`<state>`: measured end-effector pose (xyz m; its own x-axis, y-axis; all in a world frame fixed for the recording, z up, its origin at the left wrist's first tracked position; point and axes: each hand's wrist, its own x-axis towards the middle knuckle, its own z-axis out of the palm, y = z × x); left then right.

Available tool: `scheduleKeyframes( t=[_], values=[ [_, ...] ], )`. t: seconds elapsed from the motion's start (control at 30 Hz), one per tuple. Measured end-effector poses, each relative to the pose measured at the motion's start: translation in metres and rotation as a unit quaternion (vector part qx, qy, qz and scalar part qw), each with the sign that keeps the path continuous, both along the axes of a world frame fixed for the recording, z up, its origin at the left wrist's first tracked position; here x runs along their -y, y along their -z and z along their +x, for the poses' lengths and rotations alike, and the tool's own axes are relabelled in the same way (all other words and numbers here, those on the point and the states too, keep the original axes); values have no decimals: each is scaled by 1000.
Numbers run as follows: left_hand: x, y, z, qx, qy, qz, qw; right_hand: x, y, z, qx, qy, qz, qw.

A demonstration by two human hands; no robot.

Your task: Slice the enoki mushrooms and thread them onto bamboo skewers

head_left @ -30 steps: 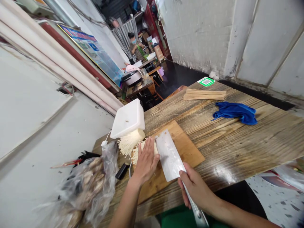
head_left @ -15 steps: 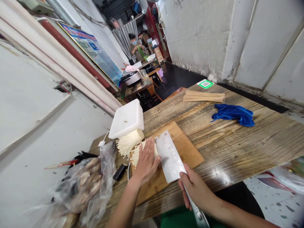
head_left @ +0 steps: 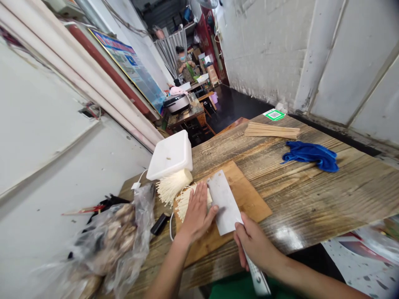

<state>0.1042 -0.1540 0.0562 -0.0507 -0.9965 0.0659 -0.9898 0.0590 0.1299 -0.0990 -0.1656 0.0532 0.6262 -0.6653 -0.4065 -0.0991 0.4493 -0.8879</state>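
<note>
Enoki bunch (head_left: 183, 202) on wooden cutting board (head_left: 249, 199), left hand (head_left: 199, 211) flat over it, fingers straight, thumb apart. Right hand (head_left: 254, 238) wrapped round handle of cleaver (head_left: 225, 203), blade right at the bunch's root end, can't tell if touching. Second enoki bunch (head_left: 174, 185) just beside white plastic container (head_left: 171, 153); blue cloth (head_left: 313, 156) farther right on table (head_left: 311, 199).

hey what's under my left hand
Under your left hand lie pale, stringy mushrooms on the wooden board; parts show on either side. The middle is covered and can't be seen.
</note>
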Motion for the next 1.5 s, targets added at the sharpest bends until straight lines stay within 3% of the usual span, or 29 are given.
scheduleKeyframes(
  t=[0.13,0.37,0.63,0.87,1.07,1.3,1.5],
  values=[
    [0,0,-2,-6,-8,-4,1000,7,-3,6,7,4,-11,1000],
    [2,-2,-3,-6,-1,10,1000,-7,10,-10,5,-18,-10,1000],
    [4,-3,0,-32,-21,22,999,14,2,23,34,10,-5,999],
    [3,-4,-3,-34,-18,25,999,-6,8,3,12,-10,13,1000],
    [5,-7,1,-47,-49,41,997,8,8,33,51,-3,-15,999],
    [5,-10,-3,-60,-45,50,996,-8,9,15,18,-25,17,999],
    [4,-11,1,-75,-57,53,994,8,6,49,44,-25,-25,998]
  ],
)
